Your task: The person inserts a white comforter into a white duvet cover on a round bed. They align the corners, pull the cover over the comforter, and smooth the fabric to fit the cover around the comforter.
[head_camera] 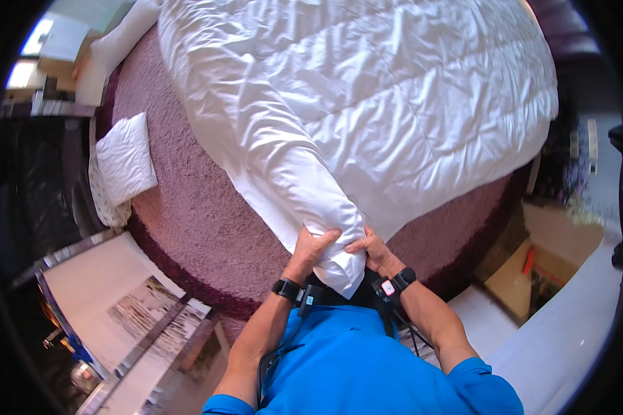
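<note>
A large white quilted duvet [394, 104] lies spread over the carpet, with stitched lines across it. Its near left edge forms a thick, puffy roll [285, 150] that runs down towards me and ends in a pointed corner by my waist. My left hand [313, 248] grips this end from the left, thumb on top. From the right, my right hand [372, 250] grips the same end, thumb and fingers pressed into the fabric. A flat layer of white cloth [265, 212] sticks out from under the roll on its left side.
The pink carpet [197, 207] has a dark red border. At the left lies a small white quilted pillow [125, 158] on a patterned cloth. A mirrored cabinet [109, 306] stands at lower left. To the right are a wooden-looking surface with a red object [528, 260] and a white surface [560, 332].
</note>
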The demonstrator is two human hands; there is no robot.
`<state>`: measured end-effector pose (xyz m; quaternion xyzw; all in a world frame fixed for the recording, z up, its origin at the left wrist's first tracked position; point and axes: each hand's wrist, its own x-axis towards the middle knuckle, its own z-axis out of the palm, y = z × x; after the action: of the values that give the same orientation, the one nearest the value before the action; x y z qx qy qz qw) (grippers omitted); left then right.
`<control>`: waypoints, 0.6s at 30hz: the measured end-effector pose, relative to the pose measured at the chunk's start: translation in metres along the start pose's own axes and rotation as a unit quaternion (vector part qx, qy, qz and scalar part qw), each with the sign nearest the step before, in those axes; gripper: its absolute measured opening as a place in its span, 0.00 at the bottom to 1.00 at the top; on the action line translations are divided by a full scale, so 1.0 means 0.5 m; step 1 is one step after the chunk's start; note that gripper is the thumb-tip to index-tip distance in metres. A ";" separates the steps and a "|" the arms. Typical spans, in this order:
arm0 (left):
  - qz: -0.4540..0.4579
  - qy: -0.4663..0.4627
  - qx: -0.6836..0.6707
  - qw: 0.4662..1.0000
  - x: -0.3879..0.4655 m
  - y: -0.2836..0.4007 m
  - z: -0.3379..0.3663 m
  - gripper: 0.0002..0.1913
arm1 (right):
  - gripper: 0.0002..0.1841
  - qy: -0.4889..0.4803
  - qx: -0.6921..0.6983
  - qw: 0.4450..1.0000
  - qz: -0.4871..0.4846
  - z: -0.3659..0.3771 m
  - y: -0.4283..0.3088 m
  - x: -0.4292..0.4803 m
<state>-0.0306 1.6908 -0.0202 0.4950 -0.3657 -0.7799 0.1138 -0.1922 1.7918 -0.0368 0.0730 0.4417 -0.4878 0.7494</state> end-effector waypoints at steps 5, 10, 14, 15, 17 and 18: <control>0.047 0.178 0.263 0.947 -0.002 -0.028 -0.005 0.32 | 0.50 0.060 -0.418 0.906 0.009 0.034 -0.066 0.011; 0.091 0.220 0.396 0.887 -0.005 -0.037 0.064 0.22 | 0.63 0.147 -0.697 0.688 -0.143 0.137 -0.115 0.071; 0.157 0.240 0.466 0.837 0.028 -0.055 0.120 0.20 | 0.62 0.173 -0.754 0.632 -0.036 0.170 -0.117 0.134; 0.162 0.258 0.480 0.823 0.038 -0.058 0.135 0.20 | 0.57 0.179 -0.731 0.657 -0.043 0.158 -0.124 0.147; 0.162 0.294 0.501 0.798 0.053 -0.062 0.165 0.28 | 0.46 0.187 -0.681 0.706 -0.047 0.118 -0.139 0.164; 0.159 0.315 0.505 0.788 0.057 -0.062 0.186 0.32 | 0.28 0.179 -0.673 0.715 -0.057 0.093 -0.156 0.176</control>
<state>-0.1181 1.7396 -0.0385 0.6351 -0.7246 -0.2557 0.0788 -0.2150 1.6682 -0.0485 -0.3903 0.7823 -0.0809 0.4787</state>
